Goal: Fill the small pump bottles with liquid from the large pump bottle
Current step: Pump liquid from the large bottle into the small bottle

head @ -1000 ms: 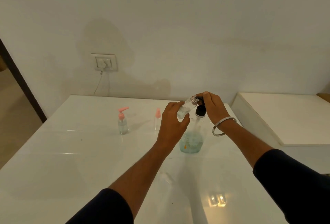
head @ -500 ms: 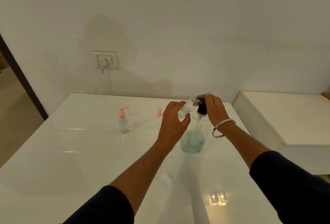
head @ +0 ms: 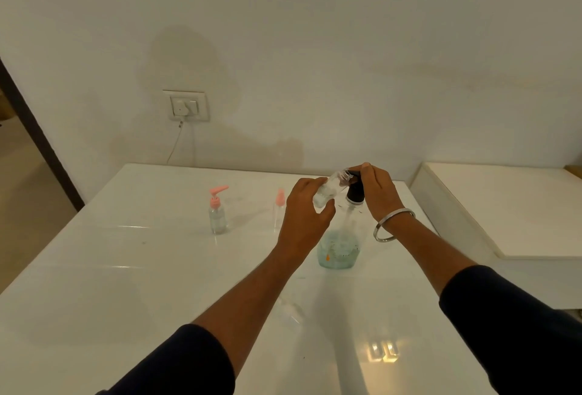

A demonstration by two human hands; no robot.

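Small bottle (head: 327, 191) stays tilted at the big bottle's (head: 340, 246) pump (head: 355, 194); left hand (head: 304, 221) grips it, right hand (head: 376, 193) presses on; filling continues, little changed.

Both arms reach forward, forearms bare below dark sleeves pushed up near the elbows. The left hand (head: 307, 208) is raised, its fingers (head: 315, 183) curled closed around something small and clear. The right hand (head: 376, 193) is arched palm-down just beside it, fingertips pressing downward, a metal bangle (head: 393, 225) on the wrist.
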